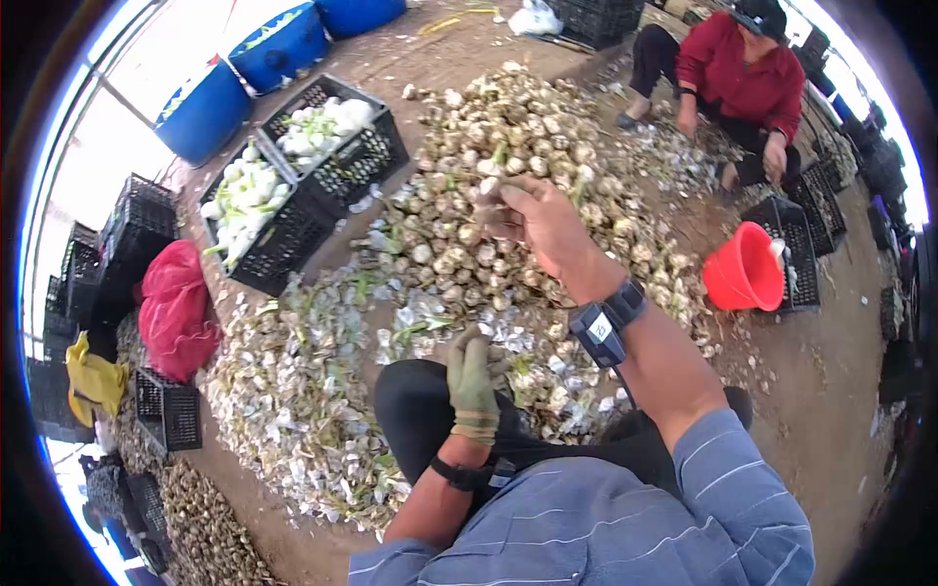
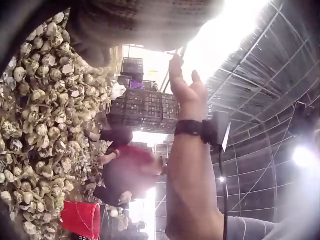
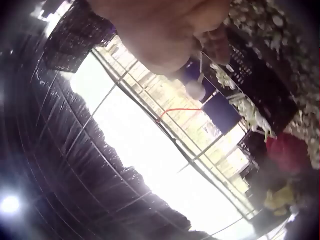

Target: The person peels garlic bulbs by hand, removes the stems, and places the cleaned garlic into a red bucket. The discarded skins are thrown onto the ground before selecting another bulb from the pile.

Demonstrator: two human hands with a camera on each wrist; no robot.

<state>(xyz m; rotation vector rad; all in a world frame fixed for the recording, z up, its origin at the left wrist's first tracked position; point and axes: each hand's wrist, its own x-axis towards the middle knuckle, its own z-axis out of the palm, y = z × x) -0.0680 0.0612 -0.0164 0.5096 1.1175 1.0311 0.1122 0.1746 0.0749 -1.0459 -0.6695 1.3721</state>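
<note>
My bare right hand [image 1: 532, 220] is raised over a big heap of garlic bulbs [image 1: 459, 234]. Its thumb and fingers pinch a pale garlic bulb [image 1: 489, 186], seen in the right wrist view as a round bulb [image 3: 196, 91] on a thin stem below the fingers [image 3: 217, 45]. My left hand [image 1: 472, 381], in a grey-green glove, is near my left knee with fingers loosely bent and nothing visible in them. In the left wrist view the glove [image 2: 140, 25] blurs across the top, and my right arm [image 2: 187, 185] stands beyond it.
Black crates of cleaned garlic [image 1: 244, 200] stand at the left, blue tubs [image 1: 203, 115] behind. Peeled skins [image 1: 293, 391] cover the ground at my left. A red bucket [image 1: 745, 269] stands at the right, near a seated person [image 1: 743, 73] in red. A pink sack [image 1: 176, 313] lies far left.
</note>
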